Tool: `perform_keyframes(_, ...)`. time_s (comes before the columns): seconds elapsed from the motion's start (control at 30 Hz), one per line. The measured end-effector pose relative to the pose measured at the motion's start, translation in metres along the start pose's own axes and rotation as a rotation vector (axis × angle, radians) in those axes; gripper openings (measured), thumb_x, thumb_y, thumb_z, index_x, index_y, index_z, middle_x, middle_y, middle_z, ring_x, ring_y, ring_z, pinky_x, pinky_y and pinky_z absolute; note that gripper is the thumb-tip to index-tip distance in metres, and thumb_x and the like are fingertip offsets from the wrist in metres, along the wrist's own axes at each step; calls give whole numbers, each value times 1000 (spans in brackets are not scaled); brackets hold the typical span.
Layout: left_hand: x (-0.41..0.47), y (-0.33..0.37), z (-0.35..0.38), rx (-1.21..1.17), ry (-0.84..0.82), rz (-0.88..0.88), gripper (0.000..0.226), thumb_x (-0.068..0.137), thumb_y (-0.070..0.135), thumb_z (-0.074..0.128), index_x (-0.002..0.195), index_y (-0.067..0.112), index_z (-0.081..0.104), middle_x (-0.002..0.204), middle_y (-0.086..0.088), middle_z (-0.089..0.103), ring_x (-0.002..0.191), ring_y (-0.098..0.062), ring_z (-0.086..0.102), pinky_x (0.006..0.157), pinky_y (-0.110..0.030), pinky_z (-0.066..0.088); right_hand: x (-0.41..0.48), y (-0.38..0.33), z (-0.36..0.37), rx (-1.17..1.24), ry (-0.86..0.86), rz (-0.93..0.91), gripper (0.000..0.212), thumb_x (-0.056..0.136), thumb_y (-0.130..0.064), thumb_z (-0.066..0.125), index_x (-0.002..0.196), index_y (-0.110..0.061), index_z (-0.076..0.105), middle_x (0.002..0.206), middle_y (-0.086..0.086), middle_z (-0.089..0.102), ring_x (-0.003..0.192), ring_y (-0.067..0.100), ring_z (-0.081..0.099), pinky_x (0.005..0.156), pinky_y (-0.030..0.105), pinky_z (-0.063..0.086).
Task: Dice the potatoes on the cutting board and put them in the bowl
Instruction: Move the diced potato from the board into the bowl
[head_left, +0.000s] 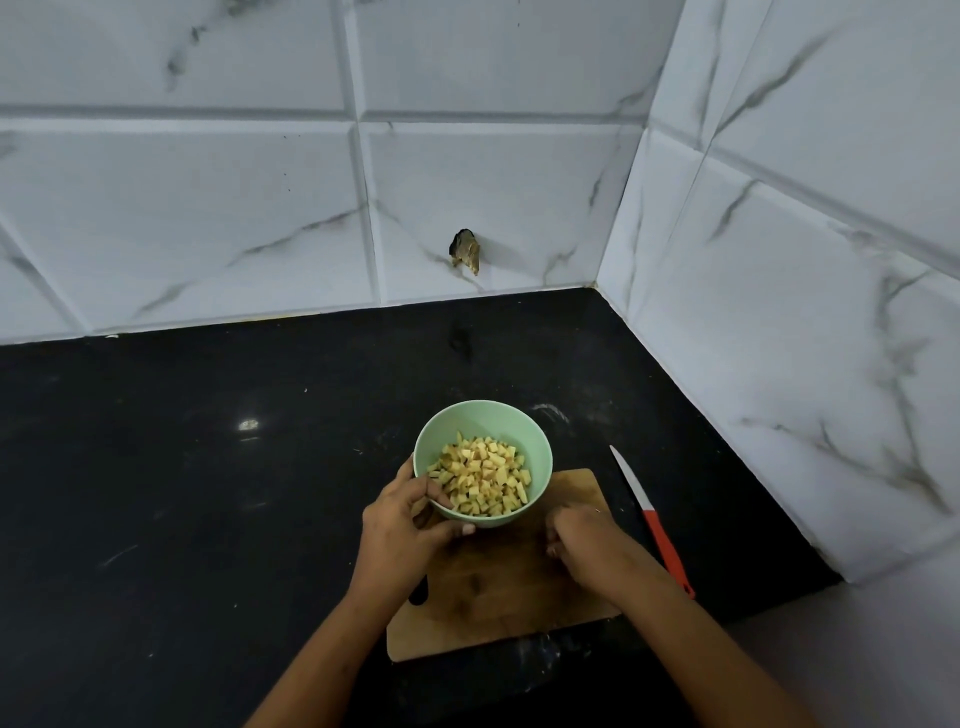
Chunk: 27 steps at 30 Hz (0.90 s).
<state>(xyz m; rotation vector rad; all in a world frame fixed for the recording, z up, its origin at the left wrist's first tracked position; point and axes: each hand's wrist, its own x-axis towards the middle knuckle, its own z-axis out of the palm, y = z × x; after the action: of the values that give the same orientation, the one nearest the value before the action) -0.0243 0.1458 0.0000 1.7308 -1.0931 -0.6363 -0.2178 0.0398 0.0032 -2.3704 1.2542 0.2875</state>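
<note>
A pale green bowl (511, 423) holds a heap of small yellow potato cubes (483, 480). It is tilted toward me over the far left corner of the wooden cutting board (498, 597). My left hand (402, 530) grips the bowl's near left rim, thumb under its side. My right hand (582, 545) rests on the board to the right of the bowl, fingers curled down; whether they hold any potato pieces is hidden. No whole potatoes show on the board.
A knife (652, 519) with a white blade and a red handle lies on the black counter (208, 493) just right of the board. Marble-patterned tiled walls (779, 312) close the counter at the back and right. A hole (465, 252) breaks the back wall.
</note>
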Motion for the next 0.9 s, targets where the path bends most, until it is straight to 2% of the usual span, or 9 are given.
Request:
perform_keyframes(0.13, -5, -3, -1, -15, 9, 15, 29, 62, 6, 85, 75, 18, 62, 137, 13, 44, 127, -5, 40, 89, -9, 43, -9, 16, -32, 346, -36, 68, 10, 94, -16, 57, 88, -23, 61, 92, -4, 63, 83, 10, 62, 79, 27, 51)
perform_keyframes(0.2, -7, -3, -2, -26, 3, 1, 29, 62, 6, 85, 75, 19, 63, 142, 7, 43, 129, -7, 40, 94, -16, 45, -19, 19, -55, 551, 125, 62, 7, 92, -16, 60, 88, -21, 63, 85, -1, 66, 77, 11, 64, 79, 32, 54)
perform_keyframes(0.27, -7, -3, -3, -17, -12, 8, 28, 63, 5, 84, 75, 18, 63, 144, 6, 41, 129, -5, 38, 91, -9, 44, -26, 10, -74, 685, 303, 7, 5, 90, -16, 62, 91, -20, 65, 84, 0, 67, 78, 12, 65, 75, 30, 55)
perform_keyframes(0.37, -7, -3, -1, 7, -38, 42, 27, 63, 4, 84, 76, 15, 62, 143, 7, 41, 126, -1, 37, 82, 4, 37, -23, -19, -85, 553, 317, -134, 10, 89, -19, 65, 89, -29, 61, 88, -10, 64, 81, 0, 62, 68, 15, 48)
perform_keyframes(0.47, -8, -5, 0, 7, -70, 67, 30, 62, 12, 86, 76, 24, 62, 143, 13, 41, 132, -7, 38, 99, -19, 45, -15, -40, -74, 329, 250, -169, 16, 92, -17, 61, 94, -32, 59, 92, -20, 57, 82, -9, 56, 61, 7, 43)
perform_keyframes(0.57, -9, -6, -1, 0, -90, 37, 32, 60, 18, 87, 75, 31, 62, 146, 14, 39, 134, -11, 36, 102, -38, 46, -15, -38, -68, 373, 378, -156, 17, 92, -14, 61, 94, -31, 59, 88, -20, 57, 81, -9, 56, 62, 5, 44)
perform_keyframes(0.7, -10, -7, -4, 8, -49, 55, 29, 61, 12, 86, 75, 22, 62, 142, 14, 41, 129, -3, 39, 90, -9, 41, -31, -16, -60, 458, 535, -81, 16, 85, -19, 70, 86, -29, 57, 87, -12, 58, 80, 0, 56, 63, 10, 43)
perform_keyframes(0.8, -10, -10, -9, -5, -14, 59, 29, 61, 8, 86, 74, 19, 63, 141, 11, 43, 128, -2, 39, 84, 1, 39, -47, 2, -39, 422, 351, -67, 22, 79, -31, 76, 91, -33, 58, 99, -16, 58, 91, 2, 56, 77, 16, 46)
perform_keyframes(0.9, -8, -12, -16, -46, 12, 71, 30, 59, 8, 87, 73, 21, 63, 140, 10, 46, 126, 0, 43, 91, -9, 45, -58, 8, 0, 89, -5, -165, 63, 73, -58, 70, 130, -43, 47, 134, -30, 33, 126, -2, 31, 106, 23, 30)
